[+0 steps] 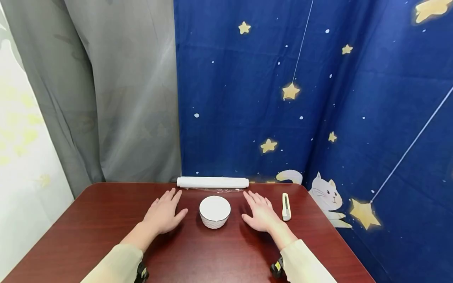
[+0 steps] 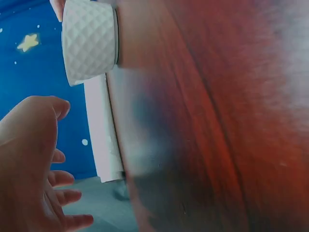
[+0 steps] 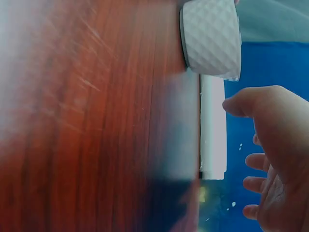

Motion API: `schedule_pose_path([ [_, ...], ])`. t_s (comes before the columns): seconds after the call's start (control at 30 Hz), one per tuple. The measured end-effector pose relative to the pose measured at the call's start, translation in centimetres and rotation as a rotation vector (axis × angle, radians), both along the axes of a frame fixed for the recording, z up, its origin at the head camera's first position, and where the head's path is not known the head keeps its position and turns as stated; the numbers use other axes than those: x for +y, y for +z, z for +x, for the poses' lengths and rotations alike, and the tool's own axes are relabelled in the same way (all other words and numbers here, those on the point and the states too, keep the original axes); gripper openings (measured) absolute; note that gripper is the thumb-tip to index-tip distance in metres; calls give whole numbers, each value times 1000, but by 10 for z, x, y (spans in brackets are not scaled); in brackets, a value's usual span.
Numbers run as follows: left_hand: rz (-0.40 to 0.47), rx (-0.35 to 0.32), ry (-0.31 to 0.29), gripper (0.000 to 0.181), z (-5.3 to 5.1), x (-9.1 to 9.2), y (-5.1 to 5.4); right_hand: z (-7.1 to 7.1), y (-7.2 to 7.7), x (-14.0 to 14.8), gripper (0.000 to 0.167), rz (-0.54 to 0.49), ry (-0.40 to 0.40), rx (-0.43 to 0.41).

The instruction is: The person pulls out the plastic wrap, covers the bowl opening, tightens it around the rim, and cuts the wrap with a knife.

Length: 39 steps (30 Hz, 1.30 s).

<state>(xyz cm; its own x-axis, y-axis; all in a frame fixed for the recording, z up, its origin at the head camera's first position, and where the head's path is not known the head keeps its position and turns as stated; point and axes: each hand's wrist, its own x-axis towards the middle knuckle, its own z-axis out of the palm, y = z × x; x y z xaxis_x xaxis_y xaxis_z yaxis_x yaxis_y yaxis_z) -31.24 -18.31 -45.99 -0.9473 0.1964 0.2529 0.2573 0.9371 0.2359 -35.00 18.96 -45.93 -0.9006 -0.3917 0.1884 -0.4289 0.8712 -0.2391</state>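
Observation:
A white bowl (image 1: 214, 210) with a diamond-textured side and a thin dark rim stands on the table between the two hands. To its left is my left hand (image 1: 164, 212), palm down with fingers extended and the thumb toward the bowl, holding nothing. On the other side my right hand (image 1: 260, 213) lies likewise, fingers straight, apart from the bowl. Behind the bowl, along the far table edge, lies a white roll of cling film (image 1: 212, 182) with a loose clear strip in front. A cream utility knife (image 1: 286, 207) sits right of my right hand. Both wrist views show the bowl's textured side (image 2: 90, 41) near the thumb.
The dark red wooden table (image 1: 198, 259) has rounded far corners. Grey curtain (image 1: 134, 98) and blue star-patterned curtain (image 1: 240, 78) hang right behind it. A black wrist strap (image 1: 141, 272) shows at the left sleeve.

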Motion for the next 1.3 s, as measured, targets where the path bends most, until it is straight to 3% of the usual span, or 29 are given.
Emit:
schedule_pose_path([
  [0.33, 22, -14, 14, 67, -36, 1, -5, -30, -7, -11, 70, -25, 3, -20],
  [0.73, 37, -65, -10, 60, -68, 13, -20, -60, -18, -32, 62, -41, 3, -74],
  [1.07, 14, -158, -18, 62, -78, 18, -20, -78, -26, -43, 57, -28, -5, -128],
  [1.3, -11, -158, -26, 61, -81, 22, -20, -82, -30, -49, 57, -28, -28, -170],
])
